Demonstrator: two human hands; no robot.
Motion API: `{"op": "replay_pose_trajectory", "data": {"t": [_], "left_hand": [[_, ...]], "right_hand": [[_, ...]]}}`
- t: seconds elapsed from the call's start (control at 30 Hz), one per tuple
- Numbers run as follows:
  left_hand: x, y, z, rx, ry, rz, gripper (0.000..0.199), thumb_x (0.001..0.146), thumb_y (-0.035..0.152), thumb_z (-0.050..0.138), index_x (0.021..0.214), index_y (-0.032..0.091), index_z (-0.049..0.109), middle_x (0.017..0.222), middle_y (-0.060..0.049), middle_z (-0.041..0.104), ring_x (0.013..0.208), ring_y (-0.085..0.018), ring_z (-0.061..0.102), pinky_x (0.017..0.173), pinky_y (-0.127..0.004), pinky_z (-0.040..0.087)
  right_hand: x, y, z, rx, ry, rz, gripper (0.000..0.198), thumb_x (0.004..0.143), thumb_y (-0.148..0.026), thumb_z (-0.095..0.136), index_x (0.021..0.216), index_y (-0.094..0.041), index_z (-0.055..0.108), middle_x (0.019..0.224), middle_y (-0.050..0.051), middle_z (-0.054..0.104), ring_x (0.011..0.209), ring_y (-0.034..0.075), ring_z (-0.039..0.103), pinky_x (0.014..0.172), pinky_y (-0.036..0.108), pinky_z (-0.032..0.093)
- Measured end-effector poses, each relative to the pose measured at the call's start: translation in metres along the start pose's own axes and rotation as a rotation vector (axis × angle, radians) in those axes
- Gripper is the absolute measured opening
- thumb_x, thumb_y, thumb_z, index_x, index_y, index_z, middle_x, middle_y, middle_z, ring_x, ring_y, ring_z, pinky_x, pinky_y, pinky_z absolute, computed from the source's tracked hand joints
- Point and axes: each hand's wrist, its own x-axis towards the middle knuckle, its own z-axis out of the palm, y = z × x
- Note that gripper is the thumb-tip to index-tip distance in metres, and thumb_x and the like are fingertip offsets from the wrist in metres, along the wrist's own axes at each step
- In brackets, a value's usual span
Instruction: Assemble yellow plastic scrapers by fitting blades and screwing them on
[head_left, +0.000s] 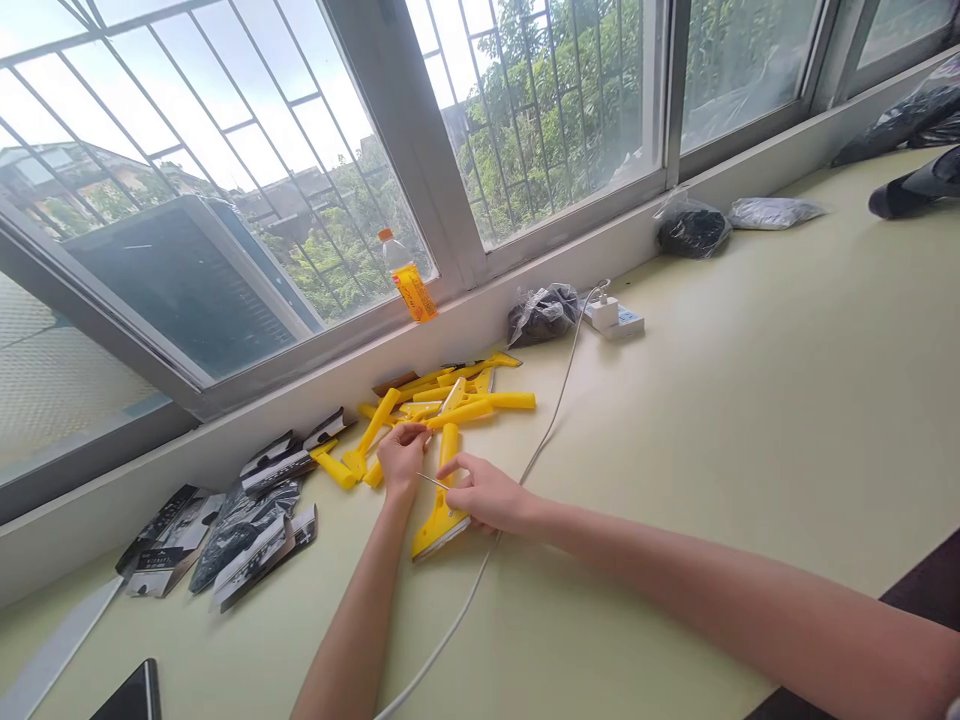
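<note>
My left hand (403, 457) is at the front of a heap of yellow scrapers (454, 395), thumb and fingers pinched together. What lies in that pinch is too small to make out. My right hand (486, 490) grips a thin metal rod (430, 481) that points left toward my left wrist. Beneath the right fingers, a yellow scraper (437, 523) lies flat on the table, its wide blade end toward me and its handle (450, 442) pointing away. The right hand partly hides this scraper.
A white cable (466, 607) crosses the table beside my right hand, up to a white plug (604, 312). Black-and-white card packets (259, 560) lie at left, a phone (135, 692) at the near edge. A bottle (411, 285) stands on the sill; bagged dark items (545, 315) sit below.
</note>
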Motion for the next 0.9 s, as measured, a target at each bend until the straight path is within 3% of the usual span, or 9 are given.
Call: {"op": "replay_pose_trajectory", "data": {"t": [0.17, 0.57, 0.77, 0.9], "left_hand": [[0.001, -0.0028, -0.0007, -0.034, 0.034, 0.007, 0.037, 0.064, 0.039, 0.077, 0.087, 0.012, 0.07, 0.087, -0.008, 0.074, 0.059, -0.008, 0.06, 0.055, -0.02, 0.048], [0.008, -0.0106, 0.0023, 0.02, -0.016, 0.013, 0.032, 0.062, 0.036, 0.079, 0.082, 0.011, 0.072, 0.084, -0.009, 0.074, 0.06, -0.01, 0.062, 0.059, -0.022, 0.05], [0.0066, -0.0073, -0.0002, -0.021, 0.056, 0.012, 0.036, 0.061, 0.038, 0.079, 0.086, 0.013, 0.071, 0.089, -0.008, 0.075, 0.065, -0.01, 0.064, 0.059, -0.02, 0.051], [0.0065, -0.0055, -0.0017, -0.02, 0.09, -0.017, 0.041, 0.058, 0.041, 0.081, 0.084, 0.011, 0.071, 0.082, -0.008, 0.074, 0.05, -0.006, 0.056, 0.049, -0.019, 0.045]], "right_hand": [[0.0001, 0.0003, -0.0005, 0.014, -0.001, 0.015, 0.046, 0.07, -0.021, 0.059, 0.116, -0.022, 0.054, 0.071, -0.005, 0.049, 0.049, 0.009, 0.047, 0.04, 0.019, 0.037], [0.0032, 0.0045, -0.0004, 0.008, 0.004, -0.012, 0.045, 0.07, -0.023, 0.059, 0.114, -0.022, 0.055, 0.075, -0.003, 0.053, 0.052, 0.01, 0.048, 0.041, 0.02, 0.04], [0.0032, 0.0028, -0.0007, 0.002, 0.003, -0.004, 0.044, 0.07, -0.023, 0.059, 0.115, -0.023, 0.055, 0.075, -0.003, 0.053, 0.052, 0.01, 0.049, 0.043, 0.021, 0.04], [0.0025, 0.0012, -0.001, -0.007, 0.004, 0.001, 0.044, 0.07, -0.023, 0.059, 0.114, -0.022, 0.055, 0.076, -0.003, 0.053, 0.052, 0.01, 0.05, 0.042, 0.02, 0.04]]}}
